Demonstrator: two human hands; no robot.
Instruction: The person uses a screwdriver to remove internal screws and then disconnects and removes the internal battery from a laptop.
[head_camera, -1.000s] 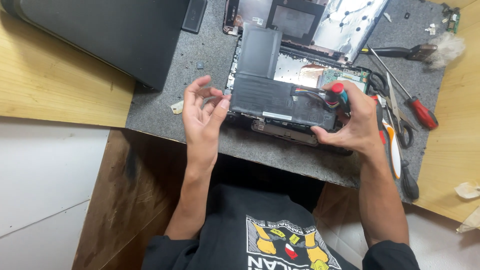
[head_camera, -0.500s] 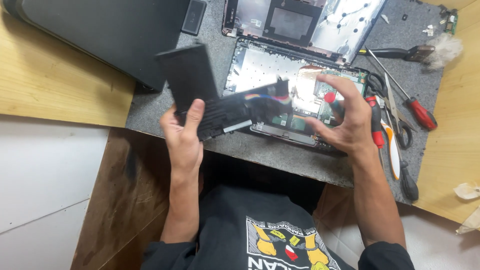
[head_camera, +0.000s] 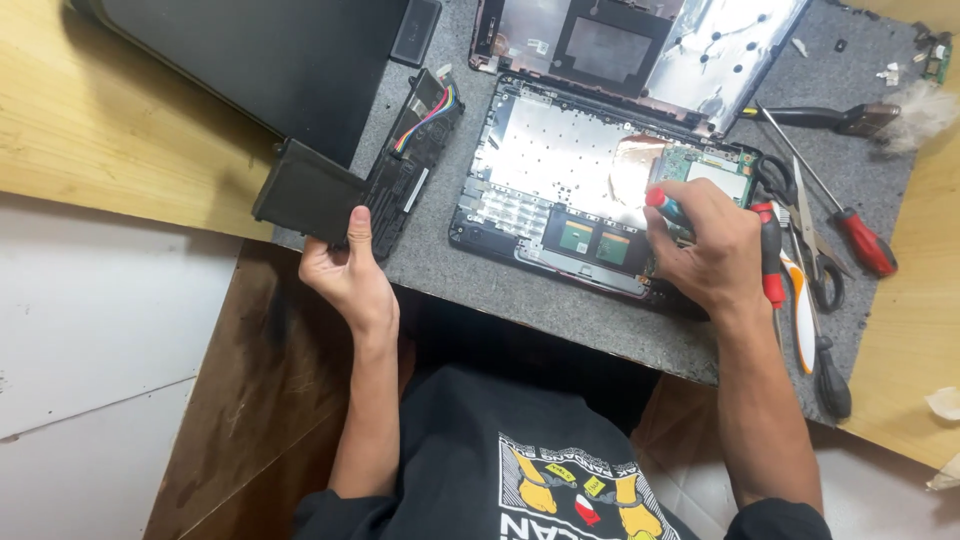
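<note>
At the near left edge of the grey mat (head_camera: 560, 300), my left hand (head_camera: 345, 270) has its grip pinched on the black laptop battery (head_camera: 350, 185), thumb on top of its near edge and fingers hidden beneath. The battery lies flat, partly overhanging the mat's edge, its coloured wires (head_camera: 428, 110) pointing away from me. Just right of it sits the opened laptop base (head_camera: 570, 170), its silver shielding and green boards exposed. My right hand (head_camera: 705, 245) rests on the base's right part, its grip pressed together around a red-tipped screwdriver (head_camera: 662, 203) that points down toward the boards. Behind the base leans the removed bottom cover (head_camera: 640, 45). Right of my hand lie scissors (head_camera: 800, 235), a red-handled screwdriver (head_camera: 850, 235) and an orange-and-white tool (head_camera: 802, 310). A dark closed laptop (head_camera: 260, 50) lies far left on the wooden worktop (head_camera: 90, 130).
</note>
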